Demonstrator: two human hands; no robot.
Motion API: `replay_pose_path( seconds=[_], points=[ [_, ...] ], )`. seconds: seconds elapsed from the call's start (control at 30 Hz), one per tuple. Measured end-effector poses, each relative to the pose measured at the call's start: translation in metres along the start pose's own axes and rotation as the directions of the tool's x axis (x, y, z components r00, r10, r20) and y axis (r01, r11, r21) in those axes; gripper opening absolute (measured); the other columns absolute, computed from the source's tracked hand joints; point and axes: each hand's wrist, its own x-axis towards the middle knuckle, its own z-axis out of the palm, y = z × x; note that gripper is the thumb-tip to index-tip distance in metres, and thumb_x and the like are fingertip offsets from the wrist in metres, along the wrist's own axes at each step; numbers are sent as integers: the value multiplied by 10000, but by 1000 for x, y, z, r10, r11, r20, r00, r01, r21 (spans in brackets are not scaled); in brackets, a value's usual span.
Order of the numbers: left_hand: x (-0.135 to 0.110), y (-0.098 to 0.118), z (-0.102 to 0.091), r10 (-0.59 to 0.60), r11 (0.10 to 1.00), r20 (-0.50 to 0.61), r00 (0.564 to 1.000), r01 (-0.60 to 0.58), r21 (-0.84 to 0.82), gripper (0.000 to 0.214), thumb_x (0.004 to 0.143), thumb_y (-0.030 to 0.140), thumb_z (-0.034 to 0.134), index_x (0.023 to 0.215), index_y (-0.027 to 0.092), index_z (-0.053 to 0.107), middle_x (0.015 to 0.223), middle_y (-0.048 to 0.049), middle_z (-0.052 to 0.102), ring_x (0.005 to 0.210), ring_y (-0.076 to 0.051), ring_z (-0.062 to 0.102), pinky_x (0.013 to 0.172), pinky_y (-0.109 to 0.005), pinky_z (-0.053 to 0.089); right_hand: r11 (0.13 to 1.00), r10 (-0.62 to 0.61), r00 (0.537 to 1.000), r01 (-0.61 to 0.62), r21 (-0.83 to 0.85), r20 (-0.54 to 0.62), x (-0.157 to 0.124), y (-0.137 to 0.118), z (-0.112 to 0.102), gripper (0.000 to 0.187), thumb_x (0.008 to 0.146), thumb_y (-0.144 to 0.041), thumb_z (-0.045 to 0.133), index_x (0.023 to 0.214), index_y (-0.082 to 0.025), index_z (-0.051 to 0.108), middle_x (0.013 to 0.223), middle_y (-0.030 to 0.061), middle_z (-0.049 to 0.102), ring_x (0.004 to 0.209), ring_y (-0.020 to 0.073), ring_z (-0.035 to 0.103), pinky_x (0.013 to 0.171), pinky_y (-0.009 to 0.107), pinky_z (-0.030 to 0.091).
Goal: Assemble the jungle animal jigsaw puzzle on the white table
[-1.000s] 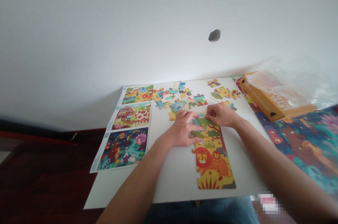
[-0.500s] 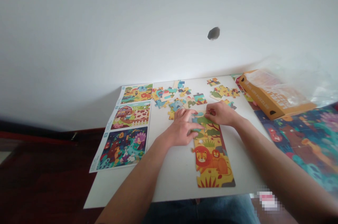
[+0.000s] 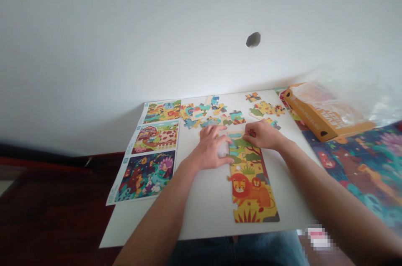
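Note:
A tall strip of joined puzzle pieces (image 3: 252,186) with an orange lion lies on the white table (image 3: 204,207). My left hand (image 3: 210,149) rests flat on the table just left of the strip's upper part. Its fingers are spread and its thumb touches the strip's left edge. My right hand (image 3: 262,135) sits on the strip's top right corner, fingers curled and pressing on the top piece. Loose puzzle pieces (image 3: 213,115) lie scattered just beyond both hands.
A reference sheet (image 3: 153,149) with three pictures lies at the left. More loose pieces (image 3: 266,110) lie at the back right. An orange box (image 3: 323,117) under a clear plastic bag stands at the right, on a large dark finished puzzle (image 3: 361,165). A white wall rises behind.
My left hand has slid left off the strip's top pieces onto the bare table, uncovering them. My right hand has stayed at the top right corner.

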Motion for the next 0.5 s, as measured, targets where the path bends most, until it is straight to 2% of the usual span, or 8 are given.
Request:
replay_pose_path(
  seconds=[0.1, 0.2, 0.33, 0.5],
  points=[
    [0, 0, 1, 10, 1000, 45, 999, -11, 21, 549, 657, 607, 807, 1066, 264, 677, 1404, -104, 469, 1275, -361, 372, 1082, -555, 278, 1000, 7, 1000, -7, -5, 11, 0, -2, -1, 118, 784, -265, 608, 684, -204, 600, 646, 7, 638, 571, 134, 539, 606, 250, 377],
    [1, 3, 2, 1, 1000, 81, 997, -3, 14, 572, 643, 610, 814, 1068, 260, 662, 1399, -100, 474, 1272, -355, 375, 1090, -547, 280, 1000, 15, 1000, -15, -12, 17, 1, -4, -2, 118, 785, -263, 602, 685, -201, 599, 644, 6, 638, 570, 132, 540, 614, 247, 378],
    [2, 5, 3, -4, 999, 86, 996, 6, -31, 569, 633, 534, 843, 1059, 235, 613, 1396, -111, 479, 1285, -344, 380, 1115, -539, 266, 1000, 22, 1000, -22, -12, 22, 1, -5, -3, 113, 782, -260, 600, 686, -199, 602, 633, 3, 631, 564, 131, 534, 603, 246, 366],
    [2, 7, 4, 44, 993, 25, 999, -41, -109, 540, 633, 389, 861, 1044, 225, 551, 1354, -102, 515, 1278, -304, 405, 1136, -487, 255, 999, 17, 1000, -16, -31, 16, 1, -5, -1, 117, 791, -264, 600, 693, -201, 609, 634, -1, 629, 565, 129, 529, 601, 245, 358]
  ],
)
